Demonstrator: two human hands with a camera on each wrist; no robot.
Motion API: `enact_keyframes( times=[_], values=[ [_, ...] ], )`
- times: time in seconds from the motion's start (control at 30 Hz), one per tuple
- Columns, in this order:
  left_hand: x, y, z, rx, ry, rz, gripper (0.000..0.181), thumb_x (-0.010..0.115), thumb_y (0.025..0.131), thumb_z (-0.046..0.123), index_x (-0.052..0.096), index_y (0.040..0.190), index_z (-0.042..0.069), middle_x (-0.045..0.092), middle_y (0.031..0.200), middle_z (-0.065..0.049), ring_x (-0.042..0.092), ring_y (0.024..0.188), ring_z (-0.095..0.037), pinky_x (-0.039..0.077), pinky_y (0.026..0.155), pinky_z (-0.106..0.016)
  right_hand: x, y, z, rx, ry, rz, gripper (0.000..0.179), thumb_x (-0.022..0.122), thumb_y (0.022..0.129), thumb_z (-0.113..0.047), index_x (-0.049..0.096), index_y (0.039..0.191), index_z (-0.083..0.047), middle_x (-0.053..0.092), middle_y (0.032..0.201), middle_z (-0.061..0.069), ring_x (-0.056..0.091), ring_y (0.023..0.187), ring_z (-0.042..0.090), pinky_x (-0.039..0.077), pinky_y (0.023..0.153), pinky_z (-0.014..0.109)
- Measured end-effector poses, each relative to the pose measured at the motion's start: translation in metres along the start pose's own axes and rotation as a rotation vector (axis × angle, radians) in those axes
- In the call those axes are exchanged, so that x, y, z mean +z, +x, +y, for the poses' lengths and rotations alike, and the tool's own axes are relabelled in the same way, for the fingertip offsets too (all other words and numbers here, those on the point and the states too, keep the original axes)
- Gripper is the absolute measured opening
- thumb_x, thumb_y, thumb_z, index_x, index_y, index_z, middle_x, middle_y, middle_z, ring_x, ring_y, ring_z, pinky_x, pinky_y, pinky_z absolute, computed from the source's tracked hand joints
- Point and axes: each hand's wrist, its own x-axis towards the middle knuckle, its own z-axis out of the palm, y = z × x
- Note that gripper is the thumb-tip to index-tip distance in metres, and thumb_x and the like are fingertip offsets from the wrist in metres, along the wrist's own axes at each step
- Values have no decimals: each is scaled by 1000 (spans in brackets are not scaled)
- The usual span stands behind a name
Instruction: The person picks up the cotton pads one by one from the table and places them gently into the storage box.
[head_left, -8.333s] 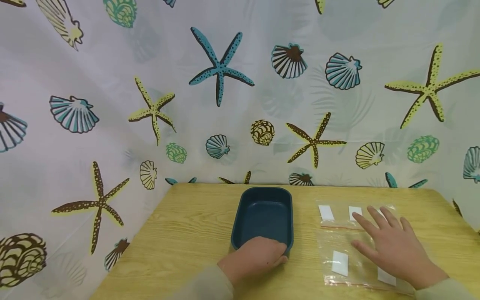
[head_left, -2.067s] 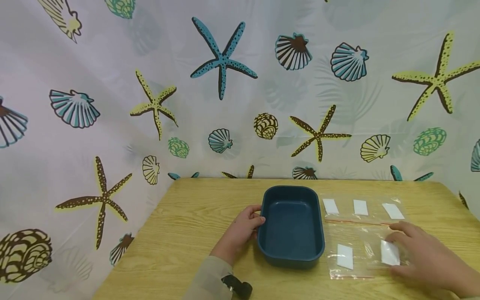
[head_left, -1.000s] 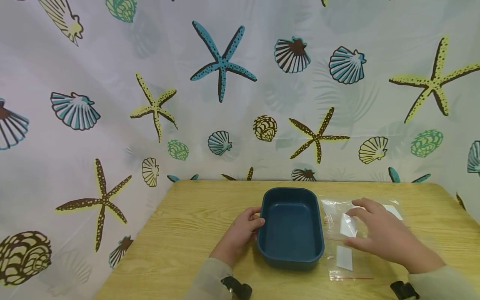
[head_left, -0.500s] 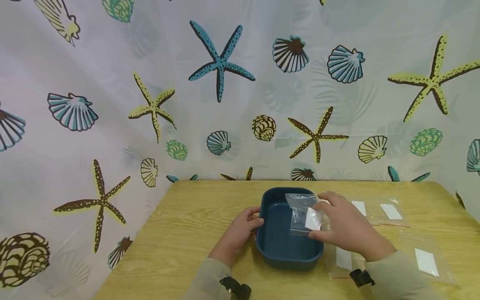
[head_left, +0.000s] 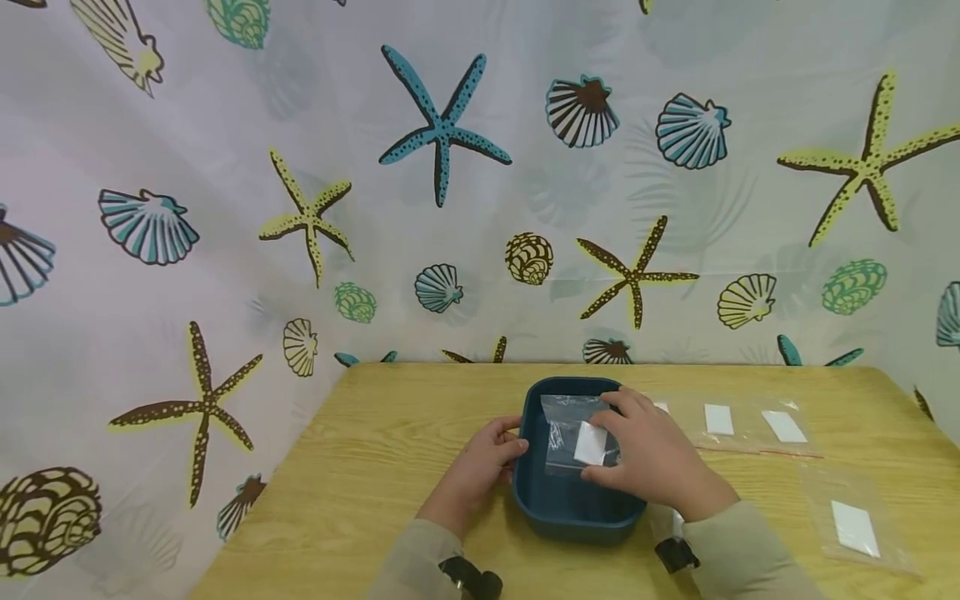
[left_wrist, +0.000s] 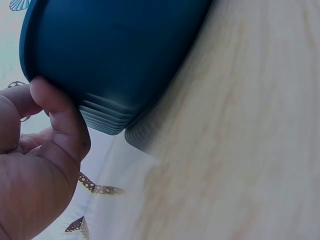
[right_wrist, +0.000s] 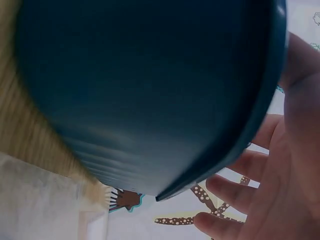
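Observation:
My left hand [head_left: 480,458] grips the left wall of a dark blue rectangular plastic tub [head_left: 573,529], thumb on the rim. In the left wrist view, the thumb and curled fingers [left_wrist: 52,102] pinch the ribbed tub [left_wrist: 110,40] by its edge. Over the tub's inside, my right hand [head_left: 652,454] holds a clear zip bag [head_left: 562,446] with a white label at its right side. The fingers and thumb are at that side of the bag. The right wrist view shows the right hand [right_wrist: 280,170] past the tub's rim; the tub hides the held bag there.
More labelled zip bags lie flat on the wooden table [head_left: 360,500]: a row [head_left: 718,421] behind the right hand, one [head_left: 855,527] at the right, and one [head_left: 667,525] mostly under the right wrist. A patterned curtain [head_left: 480,325] hangs behind.
The tub moved right and my left hand went from its front rim to its left side. My right hand lifted a zip bag off the table and carried it left over the tub.

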Motion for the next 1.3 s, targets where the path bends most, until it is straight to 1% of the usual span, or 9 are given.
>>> enact_keyframes(
  times=[0.17,0.3,0.47,0.6,0.77,0.87,0.93,1.1,1.3],
  values=[
    [1,1,-1,-6,-1,-1,46,58,104,14,47,147,4,60,106,-12,60,78,-18,50,63,-28,2,-2,1,-10,-18,-7,67,81,76,-61,70,123,-14,49,146,16,39,140,40,38,106,61],
    [1,1,-2,-14,-7,1,47,58,103,13,46,147,4,60,106,-12,61,79,-19,51,63,-28,3,-2,0,-9,-22,-20,70,80,76,-62,69,125,-14,49,147,16,37,141,41,36,107,61],
    [3,3,2,1,5,0,47,57,103,13,46,148,3,59,109,-15,60,78,-19,49,62,-27,0,0,1,-9,-15,-32,74,80,76,-60,67,130,-12,47,149,17,33,143,43,34,108,62],
    [4,5,0,10,21,6,47,56,104,13,45,148,2,58,112,-19,58,78,-20,49,64,-28,0,0,3,-13,-12,-31,72,81,77,-58,67,130,-11,46,149,17,33,143,43,35,108,62],
    [2,3,-3,-20,41,17,49,56,104,14,44,150,4,59,111,-17,59,82,-21,50,68,-30,0,-2,5,-27,8,-48,70,81,78,-58,68,129,-12,46,149,17,33,143,42,36,107,62],
    [0,4,0,-7,39,21,49,56,104,15,43,150,6,59,111,-17,57,81,-21,49,68,-30,-3,-2,7,-34,-1,-31,69,80,78,-58,67,130,-13,46,150,17,33,143,42,36,106,62],
    [-1,5,2,8,48,26,49,56,104,15,44,150,6,58,110,-17,55,79,-21,49,67,-30,-8,-1,9,-28,-7,-21,70,80,78,-58,67,131,-13,46,150,17,33,143,42,35,107,62],
    [-1,3,1,-1,59,29,49,57,104,15,45,149,5,59,108,-14,57,81,-21,50,68,-30,-18,-7,15,7,-4,-42,75,78,78,-62,65,134,-14,45,151,17,32,144,43,33,109,62],
    [2,-2,-2,-2,13,10,48,55,105,14,44,150,5,59,114,-20,61,86,-22,51,68,-30,-18,-17,25,31,-13,-34,79,75,77,-69,65,134,-16,45,151,17,33,143,43,34,107,63]
  ],
)
